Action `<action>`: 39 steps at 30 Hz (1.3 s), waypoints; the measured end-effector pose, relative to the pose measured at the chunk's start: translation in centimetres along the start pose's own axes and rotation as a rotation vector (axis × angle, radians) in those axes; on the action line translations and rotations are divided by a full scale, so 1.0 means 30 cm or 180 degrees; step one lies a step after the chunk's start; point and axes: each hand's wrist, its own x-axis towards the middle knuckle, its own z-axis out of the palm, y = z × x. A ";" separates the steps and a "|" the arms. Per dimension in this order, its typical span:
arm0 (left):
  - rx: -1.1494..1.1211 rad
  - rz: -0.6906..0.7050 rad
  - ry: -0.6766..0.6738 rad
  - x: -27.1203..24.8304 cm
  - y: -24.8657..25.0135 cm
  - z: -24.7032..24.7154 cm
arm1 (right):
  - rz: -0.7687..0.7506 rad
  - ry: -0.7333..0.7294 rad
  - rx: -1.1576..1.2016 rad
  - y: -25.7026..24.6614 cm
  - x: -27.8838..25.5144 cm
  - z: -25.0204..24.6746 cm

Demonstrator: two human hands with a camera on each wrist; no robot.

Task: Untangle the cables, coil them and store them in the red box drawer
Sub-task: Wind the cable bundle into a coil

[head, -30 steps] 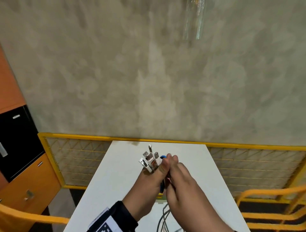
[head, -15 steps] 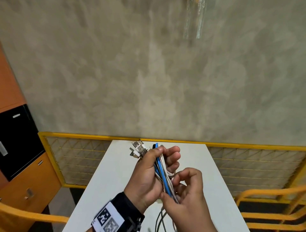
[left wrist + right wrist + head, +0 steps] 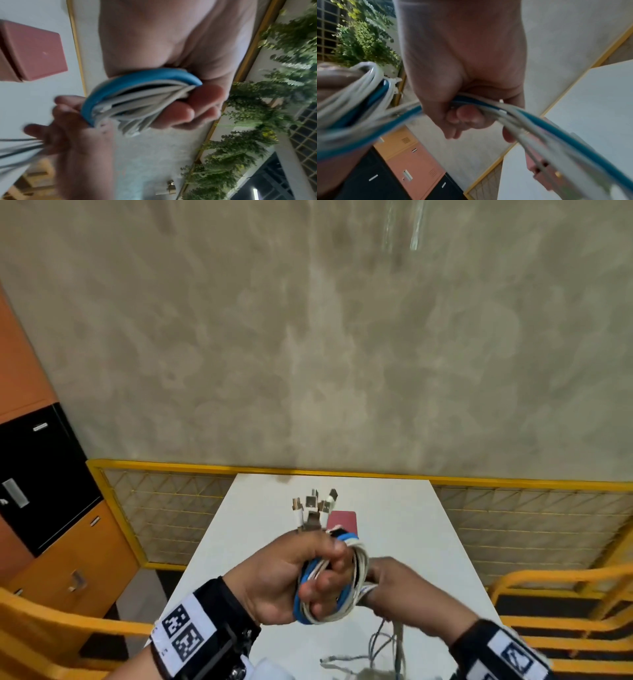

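Note:
My left hand [image 3: 308,577] grips a coil of white and blue cables [image 3: 329,604] above the white table [image 3: 428,542]. Several metal plugs [image 3: 313,506] stick up out of the fist. In the left wrist view the blue loop [image 3: 137,86] curves across my curled fingers [image 3: 188,108]. My right hand [image 3: 394,587] sits just right of the coil and holds the trailing strands [image 3: 488,106] in its fist. The loose ends [image 3: 383,645] hang down to the table. The red box [image 3: 342,522] stands behind the coil, mostly hidden by it; its drawer side does not show.
A yellow mesh fence [image 3: 164,508] borders the table's far and side edges, with a concrete wall behind. Orange and black lockers [image 3: 51,508] stand at the left. Yellow chair rails [image 3: 548,587] flank the table on both sides.
The cables went from a straight bundle to loops wound round my left hand. My right hand moved from in front of the left to its right side, carrying the strands around.

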 end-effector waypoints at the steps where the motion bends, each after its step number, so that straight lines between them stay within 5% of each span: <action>1: 0.0207 -0.0158 0.0071 -0.007 -0.012 -0.007 | -0.0033 0.0013 -0.0222 -0.008 0.006 -0.022; 8: 0.2987 -0.1042 0.0791 0.007 -0.047 -0.012 | -0.0079 0.0428 -0.1310 -0.065 0.039 -0.099; 11: 0.3502 -0.0628 0.1351 0.027 -0.098 -0.048 | -0.0095 0.0518 -0.1129 -0.104 0.022 -0.104; 15: 0.3028 0.0282 0.2056 0.059 -0.122 -0.098 | -0.0170 0.0466 -0.0423 -0.150 -0.033 -0.080; 22: 0.1374 0.0913 0.2758 0.142 -0.121 -0.064 | -0.0585 0.0626 0.0097 -0.176 -0.077 0.039; 31: -0.0235 0.1691 0.2657 0.200 -0.039 -0.054 | -0.0478 0.0941 0.0553 -0.125 -0.113 0.134; 37: 0.0663 0.1971 0.2833 0.178 -0.038 -0.126 | -0.0234 0.1747 0.1471 -0.085 -0.124 0.072; 39: 0.0915 0.2024 0.2871 0.170 -0.050 -0.135 | 0.0121 0.1489 0.1963 -0.085 -0.131 0.063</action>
